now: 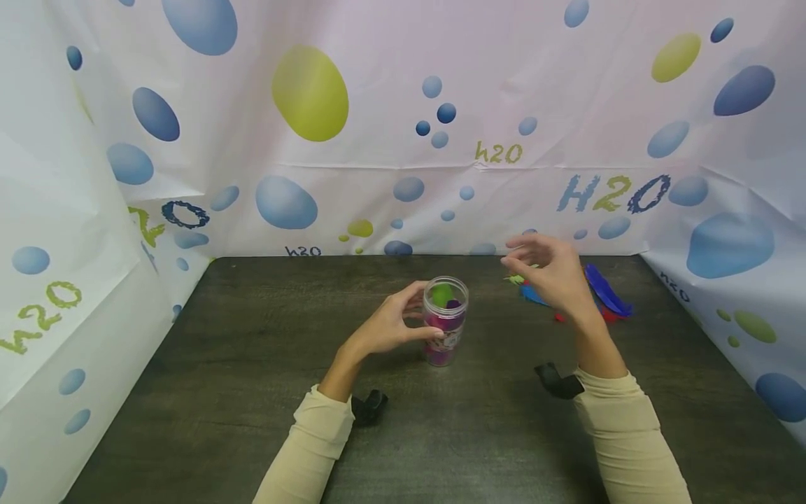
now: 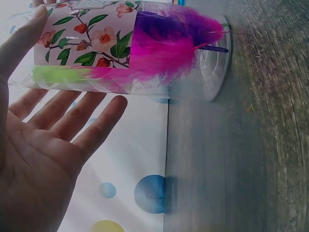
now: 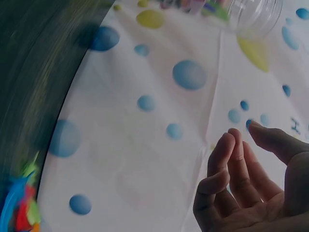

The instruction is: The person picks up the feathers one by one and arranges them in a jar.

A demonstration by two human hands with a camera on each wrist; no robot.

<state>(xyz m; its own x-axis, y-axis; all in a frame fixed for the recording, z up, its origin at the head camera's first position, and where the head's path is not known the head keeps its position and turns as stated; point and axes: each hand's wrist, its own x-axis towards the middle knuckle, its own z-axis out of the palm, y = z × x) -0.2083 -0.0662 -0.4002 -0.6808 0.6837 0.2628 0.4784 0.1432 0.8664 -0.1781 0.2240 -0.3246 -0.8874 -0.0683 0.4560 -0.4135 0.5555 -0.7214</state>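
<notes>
My left hand (image 1: 393, 322) holds a clear jar (image 1: 446, 341) upright on the dark table, thumb on the near side and fingers behind. Inside the jar are feathers (image 2: 164, 53) in magenta, purple and light green. A floral label (image 2: 91, 36) wraps part of its side, and its top has no lid. To the jar's right, my right hand (image 1: 550, 269) hovers in the air with its fingers loosely bent and nothing between thumb and fingertips. Beneath and beyond that hand lie loose coloured feathers, including a blue one (image 1: 606, 290).
A second small bunch of feathers (image 3: 24, 208), blue, red and green, shows at the right wrist view's lower left. A white sheet (image 1: 378, 161) with blue and green drops stands behind the dark table (image 1: 252, 336). Black wrist mounts (image 1: 369, 408) jut from both sleeves.
</notes>
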